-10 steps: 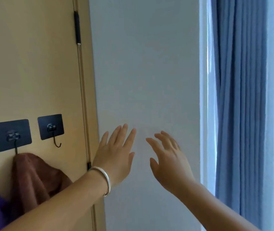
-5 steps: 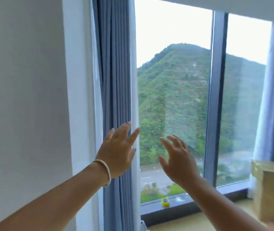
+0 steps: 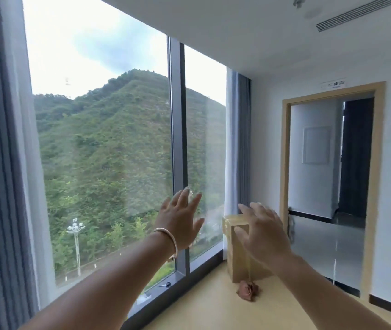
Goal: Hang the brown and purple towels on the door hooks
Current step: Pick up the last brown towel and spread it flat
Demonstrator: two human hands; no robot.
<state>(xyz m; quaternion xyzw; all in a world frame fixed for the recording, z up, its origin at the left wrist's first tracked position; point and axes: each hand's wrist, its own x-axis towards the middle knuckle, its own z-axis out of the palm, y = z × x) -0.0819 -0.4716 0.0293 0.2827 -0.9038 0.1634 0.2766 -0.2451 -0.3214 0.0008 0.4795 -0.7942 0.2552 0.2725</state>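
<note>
Brown cloth, crumpled (apparently a towel), lies on the floor against the foot of a cardboard box near the window. Your left hand and right hand are raised in the air, fingers spread, holding nothing. A bracelet circles your left wrist. An open doorway stands beyond.

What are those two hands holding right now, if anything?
Nothing. The left hand and right hand are both raised in the air with fingers spread, gripping no object.
</note>
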